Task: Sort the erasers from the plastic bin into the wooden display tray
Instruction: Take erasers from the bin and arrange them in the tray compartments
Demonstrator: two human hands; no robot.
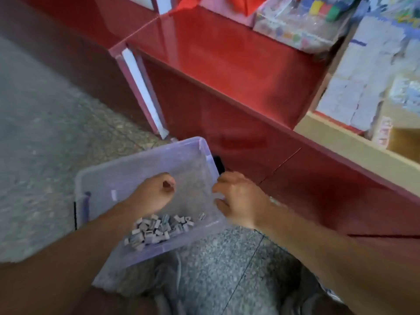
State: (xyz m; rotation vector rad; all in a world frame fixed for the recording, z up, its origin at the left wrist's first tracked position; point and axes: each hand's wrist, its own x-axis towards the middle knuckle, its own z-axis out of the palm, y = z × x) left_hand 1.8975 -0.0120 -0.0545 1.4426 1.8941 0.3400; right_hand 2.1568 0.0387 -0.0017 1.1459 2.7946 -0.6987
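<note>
As I look down, plastic bin [141, 164] on speckled floor [45, 133] beside red shelving [227, 87], erasers [156, 230] heaped at its near side, left hand [154, 194] fisted above, contents hidden, right hand [241, 201] gripping rim.

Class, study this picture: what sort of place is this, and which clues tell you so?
Probably a small stationery shop: a glossy red counter, clear packets of colourful stationery, and a plastic bin holding loose erasers.

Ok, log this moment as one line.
left hand: fisted over plastic bin, contents unseen | right hand: at bin's right rim, blurred | erasers: piled in near corner
</note>
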